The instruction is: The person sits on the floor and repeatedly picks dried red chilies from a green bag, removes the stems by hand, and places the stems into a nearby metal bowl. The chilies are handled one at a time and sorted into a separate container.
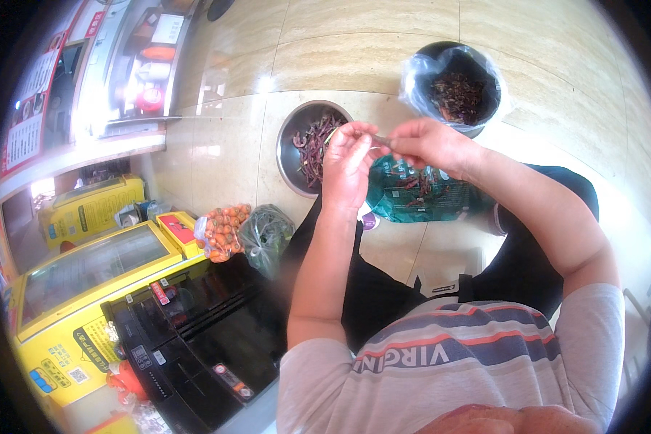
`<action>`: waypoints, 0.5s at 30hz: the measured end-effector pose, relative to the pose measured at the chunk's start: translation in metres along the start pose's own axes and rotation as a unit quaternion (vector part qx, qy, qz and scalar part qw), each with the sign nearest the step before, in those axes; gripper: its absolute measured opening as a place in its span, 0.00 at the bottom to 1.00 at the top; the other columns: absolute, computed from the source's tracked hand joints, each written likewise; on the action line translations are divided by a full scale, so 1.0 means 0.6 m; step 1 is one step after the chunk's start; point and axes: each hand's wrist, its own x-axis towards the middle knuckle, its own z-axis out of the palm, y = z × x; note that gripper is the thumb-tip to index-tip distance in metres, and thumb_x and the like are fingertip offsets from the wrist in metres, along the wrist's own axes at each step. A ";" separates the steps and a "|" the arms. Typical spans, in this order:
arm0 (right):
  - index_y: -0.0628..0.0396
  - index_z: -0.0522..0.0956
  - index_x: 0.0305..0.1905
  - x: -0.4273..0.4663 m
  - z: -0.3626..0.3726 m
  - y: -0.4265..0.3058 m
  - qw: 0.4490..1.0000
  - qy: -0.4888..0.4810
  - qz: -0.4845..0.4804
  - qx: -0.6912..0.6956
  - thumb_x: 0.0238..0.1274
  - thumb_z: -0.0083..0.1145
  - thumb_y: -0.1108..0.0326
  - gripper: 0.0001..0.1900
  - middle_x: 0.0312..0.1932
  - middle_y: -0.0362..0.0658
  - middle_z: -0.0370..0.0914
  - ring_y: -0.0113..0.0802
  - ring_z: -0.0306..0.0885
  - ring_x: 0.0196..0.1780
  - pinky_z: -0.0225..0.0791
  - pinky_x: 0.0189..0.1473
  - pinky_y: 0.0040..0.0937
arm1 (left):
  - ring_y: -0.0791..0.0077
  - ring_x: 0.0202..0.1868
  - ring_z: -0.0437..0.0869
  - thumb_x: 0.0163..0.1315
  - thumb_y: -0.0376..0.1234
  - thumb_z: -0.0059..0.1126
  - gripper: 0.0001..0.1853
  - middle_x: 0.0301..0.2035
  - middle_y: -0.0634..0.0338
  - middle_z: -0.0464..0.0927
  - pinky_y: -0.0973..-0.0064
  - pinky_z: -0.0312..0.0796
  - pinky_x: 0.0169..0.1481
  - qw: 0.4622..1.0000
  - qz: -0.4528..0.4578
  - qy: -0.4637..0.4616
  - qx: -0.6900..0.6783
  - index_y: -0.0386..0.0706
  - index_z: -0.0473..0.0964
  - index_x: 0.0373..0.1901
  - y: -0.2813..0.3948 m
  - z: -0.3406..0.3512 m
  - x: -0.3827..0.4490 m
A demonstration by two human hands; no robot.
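Observation:
In front of me, my right hand (434, 145) pinches a thin purplish-brown vegetable piece (381, 140) between thumb and fingers. Its other end is at the curled fingertips of my left hand (350, 165), which also grip it. A short pale green strip (331, 134) shows beside the left fingers. Below and left of the hands, a round steel basin (285, 154) holds many purple, pod-like vegetable pieces (310, 154); the left hand hides part of it. Under the right hand, a green plastic bag (450, 200) lies flat on the floor with purple pieces and scraps on it.
A black bin lined with a clear plastic bag (412, 81) holds brownish scraps. Bagged carrots (225, 230) and a bag of green vegetables (267, 238) are at left, near a black glossy appliance (222, 336) and a yellow chest freezer (103, 271). Floor tiles (347, 59) extend beyond.

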 end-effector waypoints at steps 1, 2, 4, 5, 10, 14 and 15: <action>0.56 0.81 0.39 0.000 0.000 0.001 0.999 0.023 -0.001 -0.044 0.61 0.52 0.65 0.09 0.27 0.41 0.78 0.28 0.74 0.32 0.68 0.37 0.27 | 0.70 0.37 0.79 0.63 0.25 0.50 0.08 0.40 0.55 0.77 0.75 0.73 0.44 0.999 0.030 -0.016 0.041 0.37 0.74 0.42 0.003 0.001 0.001; 0.57 0.81 0.39 -0.001 0.001 0.001 0.992 0.044 -0.065 -0.099 0.60 0.52 0.66 0.09 0.29 0.43 0.78 0.32 0.76 0.34 0.69 0.39 0.29 | 0.72 0.37 0.79 0.61 0.24 0.51 0.08 0.40 0.56 0.77 0.77 0.73 0.42 0.984 0.061 -0.008 0.165 0.37 0.74 0.42 0.007 0.001 0.002; 0.58 0.80 0.39 -0.001 0.001 0.004 0.957 0.085 -0.181 -0.212 0.58 0.52 0.67 0.09 0.32 0.49 0.79 0.41 0.78 0.37 0.70 0.42 0.33 | 0.76 0.37 0.80 0.58 0.22 0.55 0.09 0.40 0.57 0.77 0.82 0.73 0.40 0.912 0.144 -0.018 0.383 0.36 0.75 0.41 0.016 0.000 0.005; 0.59 0.80 0.38 0.000 -0.001 0.006 0.941 0.092 -0.225 -0.235 0.57 0.53 0.68 0.09 0.32 0.50 0.79 0.44 0.77 0.37 0.70 0.43 0.35 | 0.77 0.35 0.80 0.56 0.22 0.56 0.10 0.39 0.58 0.77 0.83 0.73 0.38 0.891 0.165 -0.033 0.422 0.36 0.76 0.40 0.021 -0.001 0.005; 0.60 0.80 0.37 0.002 -0.006 0.012 0.887 0.107 -0.313 -0.323 0.52 0.54 0.71 0.08 0.33 0.52 0.77 0.50 0.76 0.39 0.70 0.43 0.40 | 0.80 0.28 0.80 0.53 0.23 0.60 0.09 0.34 0.59 0.78 0.83 0.72 0.32 0.829 0.179 -0.049 0.527 0.35 0.78 0.37 0.029 0.005 -0.009; 0.60 0.79 0.36 0.005 -0.003 0.017 0.872 0.108 -0.333 -0.342 0.52 0.54 0.71 0.08 0.32 0.52 0.76 0.51 0.76 0.39 0.70 0.43 0.41 | 0.68 0.25 0.80 0.51 0.26 0.59 0.05 0.27 0.55 0.77 0.74 0.72 0.31 0.821 0.185 -0.044 0.538 0.38 0.76 0.31 0.024 0.013 -0.010; 0.60 0.79 0.36 0.005 -0.002 0.018 0.871 0.105 -0.334 -0.344 0.52 0.55 0.71 0.08 0.32 0.52 0.76 0.51 0.76 0.39 0.70 0.43 0.41 | 0.66 0.25 0.80 0.50 0.26 0.59 0.05 0.26 0.54 0.77 0.73 0.72 0.30 0.811 0.196 -0.042 0.549 0.38 0.76 0.30 0.023 0.014 -0.010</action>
